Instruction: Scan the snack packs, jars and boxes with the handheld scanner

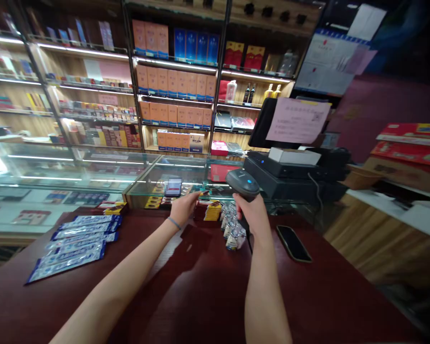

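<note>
My right hand [252, 213] grips the handle of a dark barcode scanner [242, 183] with a blue dot on its head, held above the dark red counter [200, 291]. My left hand [185, 206] reaches forward, its fingers on a small flat orange-edged packet [201, 193] at the edge of the glass case. Below the hands, small boxed goods [208, 210] and clear wrapped items [231, 227] sit in rows at the counter's far edge. A phone with a lit screen [173, 187] stands on the glass just left of my left hand.
A black phone [294, 242] lies on the counter to the right. Blue sachets [75, 241] fan out at left. A till printer and monitor with a pink notice [296, 119] stand at right. Glass cases [75, 167] and stocked shelves [175, 86] fill the back.
</note>
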### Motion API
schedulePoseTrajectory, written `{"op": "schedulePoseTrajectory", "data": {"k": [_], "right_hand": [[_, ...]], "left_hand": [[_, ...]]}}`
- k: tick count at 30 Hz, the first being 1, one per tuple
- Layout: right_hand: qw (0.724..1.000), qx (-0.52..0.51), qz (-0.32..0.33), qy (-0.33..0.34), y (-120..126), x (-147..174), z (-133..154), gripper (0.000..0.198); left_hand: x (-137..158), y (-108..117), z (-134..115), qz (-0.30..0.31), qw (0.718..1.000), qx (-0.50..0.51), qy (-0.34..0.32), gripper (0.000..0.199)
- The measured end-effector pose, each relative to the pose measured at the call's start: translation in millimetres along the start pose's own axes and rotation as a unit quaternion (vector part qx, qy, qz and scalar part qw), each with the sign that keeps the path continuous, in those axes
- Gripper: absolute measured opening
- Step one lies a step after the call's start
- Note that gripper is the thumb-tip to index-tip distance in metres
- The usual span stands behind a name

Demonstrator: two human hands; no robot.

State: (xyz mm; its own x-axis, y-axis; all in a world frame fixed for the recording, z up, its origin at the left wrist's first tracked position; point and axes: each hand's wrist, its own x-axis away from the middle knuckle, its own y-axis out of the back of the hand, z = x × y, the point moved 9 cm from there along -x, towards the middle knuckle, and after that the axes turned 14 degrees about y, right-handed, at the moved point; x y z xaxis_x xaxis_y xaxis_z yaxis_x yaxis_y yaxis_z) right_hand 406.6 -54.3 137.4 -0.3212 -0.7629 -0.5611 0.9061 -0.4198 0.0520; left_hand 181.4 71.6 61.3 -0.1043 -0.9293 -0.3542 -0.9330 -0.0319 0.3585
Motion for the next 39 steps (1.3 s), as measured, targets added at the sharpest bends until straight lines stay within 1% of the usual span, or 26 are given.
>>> {"op": "schedulePoseTrajectory", "data": {"k": [2, 4, 6, 9, 12, 15, 20, 25, 29, 32, 34, 36, 39], "right_hand": [[1.000, -0.017, -0.021, 0.000, 16, 0, 0, 0.025], [0.999, -0.030, -0.041, -0.005, 31, 0, -1, 0.025], [0.998, -0.039, -0.053, -0.007, 42, 0, -2, 0.026], [0.997, -0.051, -0.061, 0.002, 53, -1, -5, 0.027], [0.996, -0.057, -0.068, 0.011, 60, -1, -6, 0.027], [0.996, -0.063, -0.069, 0.006, 63, -2, -7, 0.027], [0.995, -0.066, -0.074, -0.004, 63, -2, -6, 0.026], [0.995, -0.069, -0.067, 0.004, 58, -3, -6, 0.027], [0.996, -0.059, -0.063, 0.003, 53, -3, -6, 0.026], [0.997, -0.056, -0.061, 0.002, 48, -3, -6, 0.026], [0.997, -0.055, -0.060, 0.001, 43, -3, -5, 0.026], [0.997, -0.054, -0.057, 0.007, 36, -2, -2, 0.027], [0.997, -0.056, -0.042, 0.012, 19, -2, 2, 0.028]], "left_hand": [[2, -26, -4, 0.044, 0.998, 0.035, -0.009, 0.026], [3, -48, -6, 0.069, 0.996, 0.050, -0.020, 0.022], [4, -65, -6, 0.080, 0.995, 0.043, -0.038, 0.020], [5, -86, -7, 0.097, 0.993, 0.002, -0.066, 0.019], [7, -100, -6, 0.106, 0.992, -0.026, -0.068, 0.021], [10, -106, -4, 0.103, 0.992, -0.028, -0.065, 0.025], [16, -115, -1, 0.104, 0.989, -0.070, -0.078, 0.027], [20, -115, -2, 0.104, 0.989, -0.066, -0.086, 0.026], [20, -113, -4, 0.102, 0.989, -0.064, -0.086, 0.030], [18, -107, -6, 0.095, 0.990, -0.058, -0.088, 0.035], [16, -96, -4, 0.086, 0.991, -0.057, -0.081, 0.041], [14, -78, -1, 0.073, 0.994, -0.044, -0.070, 0.047], [11, -38, 5, 0.048, 0.997, 0.003, -0.057, 0.052]]}}
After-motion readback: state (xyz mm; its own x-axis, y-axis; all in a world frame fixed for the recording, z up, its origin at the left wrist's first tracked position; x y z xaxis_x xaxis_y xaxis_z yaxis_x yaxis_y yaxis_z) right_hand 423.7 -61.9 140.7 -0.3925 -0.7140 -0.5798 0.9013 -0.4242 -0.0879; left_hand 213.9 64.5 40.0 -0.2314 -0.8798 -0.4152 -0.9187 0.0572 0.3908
